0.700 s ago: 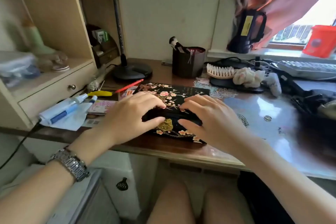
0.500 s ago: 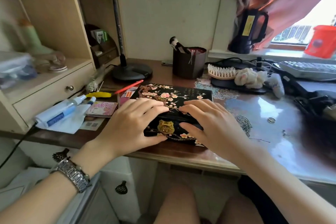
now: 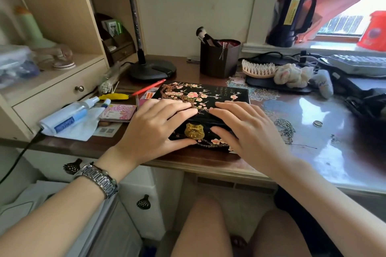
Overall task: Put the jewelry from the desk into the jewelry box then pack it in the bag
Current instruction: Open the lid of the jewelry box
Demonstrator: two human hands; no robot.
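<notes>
A black lacquered jewelry box (image 3: 211,95) with pink blossoms and a gold clasp (image 3: 193,130) sits closed near the desk's front edge. My left hand (image 3: 158,125) lies on the left of its lid with straight fingers, thumb against the front wall. My right hand (image 3: 244,129) lies the same way on the right side. To the right of the box, a thin chain (image 3: 286,128) and a ring (image 3: 317,123) lie on the glossy desk top. A black bag (image 3: 367,102) sits at the far right.
Behind the box stand a dark brush cup (image 3: 219,58) and a lamp base (image 3: 152,69). A hairbrush (image 3: 258,69) and scrunchie (image 3: 292,76) lie at the back right. A tube (image 3: 66,116), pink case (image 3: 118,112) and red pen (image 3: 148,87) crowd the left, under the shelf unit (image 3: 62,16).
Both thumbs have slid down the box's front wall, so the gold clasp now shows fully between them. The box stays in place and the view has shifted slightly.
</notes>
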